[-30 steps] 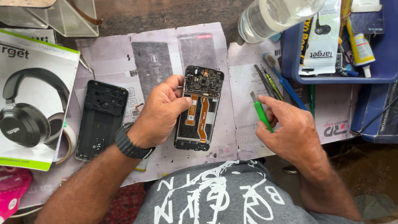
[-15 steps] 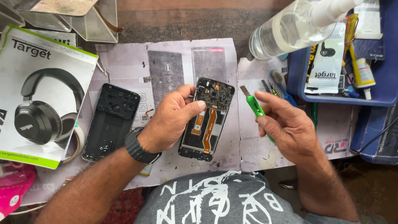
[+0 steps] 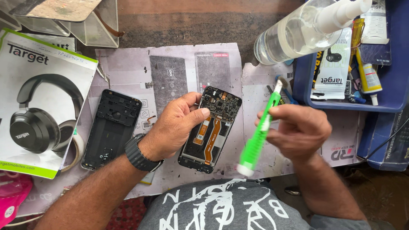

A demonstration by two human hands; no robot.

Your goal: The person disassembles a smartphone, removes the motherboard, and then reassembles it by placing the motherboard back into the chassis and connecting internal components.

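Your right hand [image 3: 300, 130] is closed around a bright green plastic tool with a white cap and a brush-like tip [image 3: 259, 131], held in the air, tip up and away from you, cap end toward your chest. Risk: the tool sits in a loose pinch; if it rotates or drops, the hard end can land on the exposed board.

Your left hand [image 3: 177, 125] has its grip closed on the left edge of the opened black phone body with its bare circuit board and orange flex cable [image 3: 211, 127], thumb near the top, lower end resting on the paper on the desk [image 3: 179, 25]. Risk: one-sided hold; side pressure could pivot the phone, and a thumb sliding inward could smear or snag the flex.

Left of it, apart, lies the black plastic back cover, inner side up [image 3: 111, 127]; a forearm sweep could knock it.

Farther off, the clear plastic spray bottle with a white nozzle [image 3: 298, 32] leans over the rim of the blue plastic tray [image 3: 298, 85]. A reach could tip it toward the open phone
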